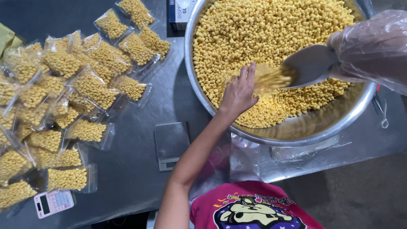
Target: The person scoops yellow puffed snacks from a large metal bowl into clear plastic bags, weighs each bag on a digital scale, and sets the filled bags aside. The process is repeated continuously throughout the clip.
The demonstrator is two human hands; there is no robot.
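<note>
left hand: bare, fingers together, arm outstretched | right hand: gloved (clear plastic), gripping

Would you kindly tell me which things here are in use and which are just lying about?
In use: left hand, right hand, scoop, yellow pellets, metal bowl.
Lying about: filled bags, scale, calculator, box.

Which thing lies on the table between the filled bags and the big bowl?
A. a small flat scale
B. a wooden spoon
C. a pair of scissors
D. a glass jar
A: a small flat scale lies between the filled bags and the big bowl.
</note>
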